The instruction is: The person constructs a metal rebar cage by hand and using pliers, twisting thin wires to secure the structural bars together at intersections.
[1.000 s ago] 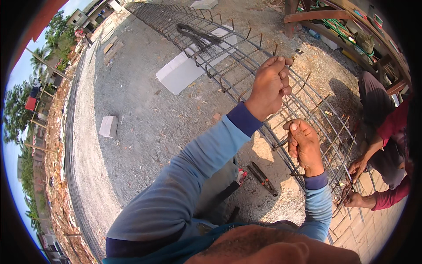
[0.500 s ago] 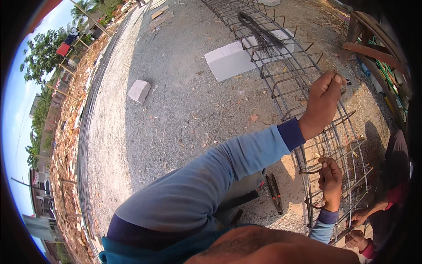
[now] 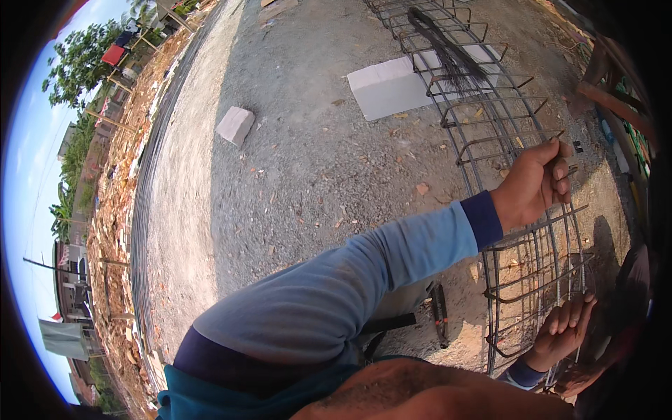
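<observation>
Pale rectangular block [image 3: 236,126] at 10 o'clock. Dark long-handled tool with red patches [image 3: 438,297] between 4 and 5, on gravel. Steel rebar cage [image 3: 501,301], grey-brown open lattice of long bars and bent stirrups, runs 1 to 4; black wire bundle [image 3: 448,54] on it at 1. Left hand [image 3: 528,183] at 3, right hand [image 3: 562,332] at 4: fingers curled, can't tell if gripping.

The rebar cage [image 3: 500,300] is dull metal, the sleeve [image 3: 343,276] matt cloth, the ground [image 3: 315,182] rough.

Room over gravel [image 3: 301,189] left of rebar cage [image 3: 491,318], crossbars [image 3: 505,300] obstructing; wire bundle [image 3: 448,56] atop
</observation>
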A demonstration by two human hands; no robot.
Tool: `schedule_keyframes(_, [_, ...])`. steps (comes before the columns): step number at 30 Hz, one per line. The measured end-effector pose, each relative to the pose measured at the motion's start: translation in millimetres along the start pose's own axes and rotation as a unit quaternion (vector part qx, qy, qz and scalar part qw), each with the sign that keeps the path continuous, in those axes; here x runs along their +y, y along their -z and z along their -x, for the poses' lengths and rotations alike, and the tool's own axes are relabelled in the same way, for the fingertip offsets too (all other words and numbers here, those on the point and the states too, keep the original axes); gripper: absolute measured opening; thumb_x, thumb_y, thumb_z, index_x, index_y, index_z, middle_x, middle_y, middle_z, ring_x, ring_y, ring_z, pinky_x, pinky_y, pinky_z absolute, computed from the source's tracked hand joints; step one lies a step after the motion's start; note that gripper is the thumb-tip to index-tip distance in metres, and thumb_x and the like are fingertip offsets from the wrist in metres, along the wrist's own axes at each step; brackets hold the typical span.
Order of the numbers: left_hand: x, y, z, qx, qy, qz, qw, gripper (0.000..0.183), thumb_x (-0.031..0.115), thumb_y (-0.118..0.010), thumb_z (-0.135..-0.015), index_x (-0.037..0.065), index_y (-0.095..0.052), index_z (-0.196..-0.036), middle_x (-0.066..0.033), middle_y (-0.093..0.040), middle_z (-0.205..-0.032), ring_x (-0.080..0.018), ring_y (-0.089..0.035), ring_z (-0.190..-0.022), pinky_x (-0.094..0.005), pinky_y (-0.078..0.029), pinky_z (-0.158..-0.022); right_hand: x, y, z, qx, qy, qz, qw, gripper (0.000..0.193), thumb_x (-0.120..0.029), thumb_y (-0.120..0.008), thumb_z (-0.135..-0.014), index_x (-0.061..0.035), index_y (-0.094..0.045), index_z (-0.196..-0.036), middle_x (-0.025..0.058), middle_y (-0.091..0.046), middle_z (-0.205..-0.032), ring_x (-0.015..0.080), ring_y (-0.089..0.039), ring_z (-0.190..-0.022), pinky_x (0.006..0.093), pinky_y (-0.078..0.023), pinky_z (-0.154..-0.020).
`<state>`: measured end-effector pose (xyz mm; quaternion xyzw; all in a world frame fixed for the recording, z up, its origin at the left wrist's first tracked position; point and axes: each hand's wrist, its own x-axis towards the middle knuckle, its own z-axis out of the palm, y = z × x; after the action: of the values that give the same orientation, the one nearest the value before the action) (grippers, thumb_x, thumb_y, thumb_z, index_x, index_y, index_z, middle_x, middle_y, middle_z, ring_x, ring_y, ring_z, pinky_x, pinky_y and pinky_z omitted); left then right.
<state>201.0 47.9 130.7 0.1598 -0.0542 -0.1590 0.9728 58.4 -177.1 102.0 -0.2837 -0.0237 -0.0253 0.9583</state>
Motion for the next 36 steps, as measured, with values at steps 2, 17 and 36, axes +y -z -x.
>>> schedule_keyframes(2, [-6, -4, 2, -0.008, -0.003, -0.008, 1.000, 0.028, 0.036, -0.041, -0.100, 0.011, -0.053, -0.095, 0.0030, -0.049, -0.064, -0.0138, -0.052, -0.058, -0.0352, -0.048, -0.060, -9, 7, -3, 0.109, -0.018, 0.067, 0.992, 0.024, -0.023, -0.037, -0.104, -0.0023, -0.049, -0.109, -0.0032, -0.033, -0.062, 0.0054, -0.026, -0.044, 0.0233, -0.023, -0.034])
schedule_keyframes(17, [-26, -55, 45, -0.125, 0.051, -0.021, 0.991, 0.030, 0.030, -0.044, -0.100, 0.002, -0.053, -0.093, -0.0017, -0.051, -0.060, -0.0172, -0.056, -0.047, -0.0368, -0.052, -0.050, 3, -21, 124, -0.111, -0.091, 0.064, 0.988, 0.030, -0.025, -0.051, -0.095, -0.0062, -0.042, -0.074, -0.0016, -0.029, -0.048, 0.0077, -0.025, -0.039, 0.0260, -0.020, -0.036])
schedule_keyframes(36, [-102, -83, 66, -0.187, 0.082, -0.029, 0.978, 0.021, 0.020, -0.051, -0.096, 0.000, -0.058, -0.093, -0.0151, -0.065, -0.068, -0.0279, -0.068, -0.062, -0.0378, -0.056, -0.054, -24, 39, 182, -0.071, -0.053, -0.077, 0.993, 0.030, -0.027, -0.049, -0.098, -0.0031, -0.050, -0.080, 0.0027, -0.039, -0.057, 0.0120, -0.033, -0.043, 0.0265, -0.025, -0.039])
